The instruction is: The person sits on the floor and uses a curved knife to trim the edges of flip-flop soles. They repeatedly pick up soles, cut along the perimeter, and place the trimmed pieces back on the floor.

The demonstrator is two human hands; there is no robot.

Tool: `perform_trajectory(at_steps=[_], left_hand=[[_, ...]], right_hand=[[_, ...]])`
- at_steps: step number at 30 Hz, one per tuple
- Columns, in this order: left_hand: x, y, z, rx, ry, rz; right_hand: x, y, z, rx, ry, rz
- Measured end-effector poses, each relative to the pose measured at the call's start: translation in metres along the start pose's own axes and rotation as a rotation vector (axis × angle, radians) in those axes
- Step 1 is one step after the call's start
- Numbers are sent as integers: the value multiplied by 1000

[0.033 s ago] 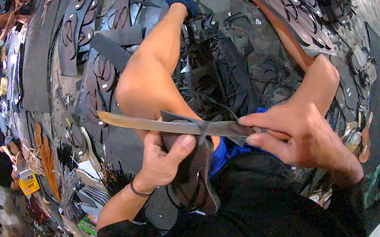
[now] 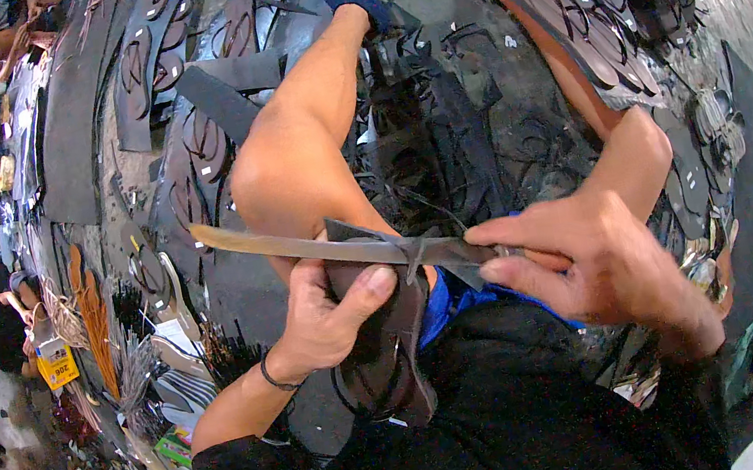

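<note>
A dark brown flip-flop (image 2: 375, 366) lies against my lap, its straps facing up. My left hand (image 2: 316, 321) is closed round it, the thumb across its face and the other fingers mostly hidden. A long, thin, slightly curved strip (image 2: 287, 243), tan at its left end and grey farther right, crosses over the flip-flop just above that thumb. Dark strap material (image 2: 412, 254) crosses the strip near its right part. My right hand (image 2: 577, 260) pinches the strip's right end between thumb and fingers; the exact grip there is partly hidden.
Many dark flip-flops (image 2: 203, 135) cover the ground around my bare legs, and a pair (image 2: 576, 24) sits by my right foot. Dark flat sheets (image 2: 82, 136) lie at left, near bundled brown strips (image 2: 91, 316). Another person (image 2: 0, 326) is at the far left beside a yellow package (image 2: 56, 362).
My right hand's fingertips have shifted very slightly left, and the strip has moved a little left with them. My left hand keeps its hold.
</note>
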State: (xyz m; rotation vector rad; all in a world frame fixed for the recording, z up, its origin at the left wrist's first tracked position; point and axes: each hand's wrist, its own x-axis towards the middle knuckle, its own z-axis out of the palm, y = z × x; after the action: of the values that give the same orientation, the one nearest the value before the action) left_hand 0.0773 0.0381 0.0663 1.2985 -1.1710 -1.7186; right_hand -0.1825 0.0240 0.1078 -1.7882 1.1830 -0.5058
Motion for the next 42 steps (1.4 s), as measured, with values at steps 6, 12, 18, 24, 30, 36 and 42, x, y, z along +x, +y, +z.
perform_trajectory(at_steps=[6,12,18,24,30,36,42], left_hand=[[5,11,5,168,-81,37],[40,111,-1,962,77,514],[-12,-15,19,-503,-149,3],[57,-15,76,-908,76,320],[46,-26,68,-1222,39,55],[24,-58,74,-1001,191,73],[4,-78,54,-850,281,-71]], right_hand=[[52,-14,-11,37,-243,-39],[30,6,2,497,110,-104],[10,8,46,344,454,-179],[-4,24,75,128,881,-179],[-85,56,119,-117,858,20],[-93,29,105,-70,728,164],[-91,15,99,70,543,233]])
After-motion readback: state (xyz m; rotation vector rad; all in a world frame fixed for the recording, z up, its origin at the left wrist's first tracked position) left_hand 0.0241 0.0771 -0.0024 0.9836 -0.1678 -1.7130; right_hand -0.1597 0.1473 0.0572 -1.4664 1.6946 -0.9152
